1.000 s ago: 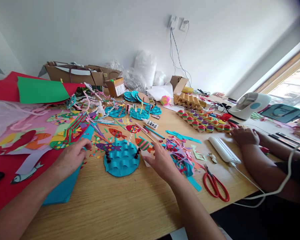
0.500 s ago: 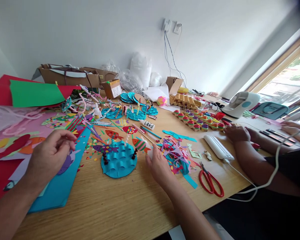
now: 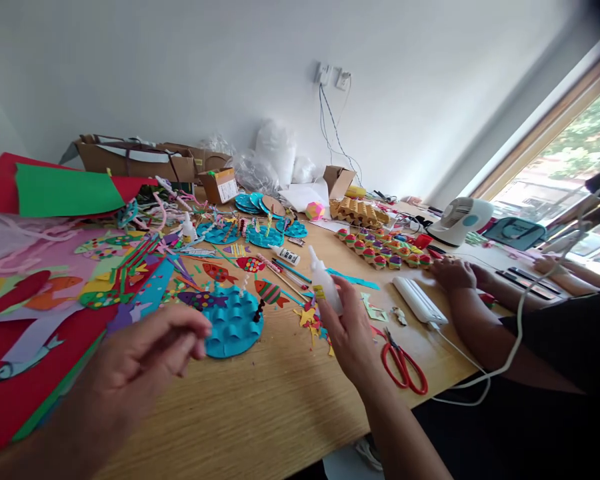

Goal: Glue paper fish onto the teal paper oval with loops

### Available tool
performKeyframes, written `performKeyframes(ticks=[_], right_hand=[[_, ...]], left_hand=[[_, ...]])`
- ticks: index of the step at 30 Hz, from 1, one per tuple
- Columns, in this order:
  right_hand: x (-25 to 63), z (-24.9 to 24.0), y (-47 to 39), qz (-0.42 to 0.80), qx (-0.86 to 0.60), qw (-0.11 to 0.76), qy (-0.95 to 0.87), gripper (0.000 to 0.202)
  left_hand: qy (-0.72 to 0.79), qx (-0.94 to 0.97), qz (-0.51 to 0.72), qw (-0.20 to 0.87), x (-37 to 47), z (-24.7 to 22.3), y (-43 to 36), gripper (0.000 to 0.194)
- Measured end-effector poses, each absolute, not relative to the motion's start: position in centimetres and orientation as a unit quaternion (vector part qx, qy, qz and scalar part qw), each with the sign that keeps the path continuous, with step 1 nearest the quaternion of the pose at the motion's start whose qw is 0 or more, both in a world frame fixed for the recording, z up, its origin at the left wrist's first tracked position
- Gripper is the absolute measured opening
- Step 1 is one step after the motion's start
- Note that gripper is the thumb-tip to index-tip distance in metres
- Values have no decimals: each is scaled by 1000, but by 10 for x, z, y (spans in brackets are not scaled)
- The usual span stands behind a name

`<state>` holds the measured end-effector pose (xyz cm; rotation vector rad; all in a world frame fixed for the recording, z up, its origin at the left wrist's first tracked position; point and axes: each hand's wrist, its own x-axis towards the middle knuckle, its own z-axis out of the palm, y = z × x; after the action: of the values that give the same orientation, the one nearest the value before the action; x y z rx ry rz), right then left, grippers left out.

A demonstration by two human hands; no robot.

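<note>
My right hand (image 3: 353, 333) is wrapped round a small white glue bottle (image 3: 326, 283), its nozzle pointing up and left. My left hand (image 3: 150, 353) hovers over the near left of the table with thumb and fingers curled close together; whether anything small is between them is hidden. Just beyond it lies a round blue base (image 3: 235, 327) covered with raised loops. Paper fish stand on it, among them a striped fish (image 3: 271, 292) and a purple fish (image 3: 200, 299). Red-handled scissors (image 3: 404, 367) lie to the right of my right hand.
Coloured paper sheets (image 3: 10, 373) cover the left side. Painted egg cartons (image 3: 385, 250), a white power bank (image 3: 420, 301) and a fan (image 3: 460, 220) are at the right. Another person's hands (image 3: 455, 275) rest there. Cardboard boxes (image 3: 135, 160) stand by the wall.
The glue bottle now shows upright in my right hand, which has moved right. My left hand has moved right and nearer the blue base. The view has shifted slightly.
</note>
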<state>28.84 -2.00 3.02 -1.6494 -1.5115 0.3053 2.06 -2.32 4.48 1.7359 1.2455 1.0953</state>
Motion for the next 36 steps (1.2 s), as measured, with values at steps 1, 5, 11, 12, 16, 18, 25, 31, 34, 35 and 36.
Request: performKeyframes(ticks=[1, 5, 11, 12, 16, 18, 25, 31, 34, 35, 36], right_hand=[[287, 36, -27, 135, -647, 453, -598, 39], [276, 52, -54, 247, -557, 514, -605, 34], [255, 41, -80, 337, -537, 474, -612, 29], [253, 38, -82, 336, -538, 465, -617, 28], [250, 27, -85, 280, -538, 443, -661, 21], [249, 21, -84, 238, -530, 440, -685, 28], [249, 2, -70, 43, -488, 460, -741, 48], [249, 12, -49, 68, -487, 491, -719, 34], [245, 22, -38, 142, -517, 482, -693, 32], [243, 25, -34, 158, -529, 474, -686, 31], [240, 28, -30, 167, -539, 466, -681, 30]], left_hand=[[435, 672, 403, 443, 32, 43, -29, 21], [329, 515, 379, 695, 80, 26, -51, 31], [227, 327, 422, 814, 122, 15, -66, 38], [206, 314, 424, 824, 125, 15, -66, 34], [189, 267, 436, 838, 127, 13, -63, 25], [201, 241, 442, 840, 126, 12, -62, 27], [212, 154, 445, 857, 126, 10, -58, 27], [241, 199, 440, 842, 115, 4, -55, 34], [302, 349, 358, 812, 94, -2, -54, 38], [334, 434, 315, 775, 85, -5, -54, 34], [360, 530, 272, 718, 76, -9, -53, 29]])
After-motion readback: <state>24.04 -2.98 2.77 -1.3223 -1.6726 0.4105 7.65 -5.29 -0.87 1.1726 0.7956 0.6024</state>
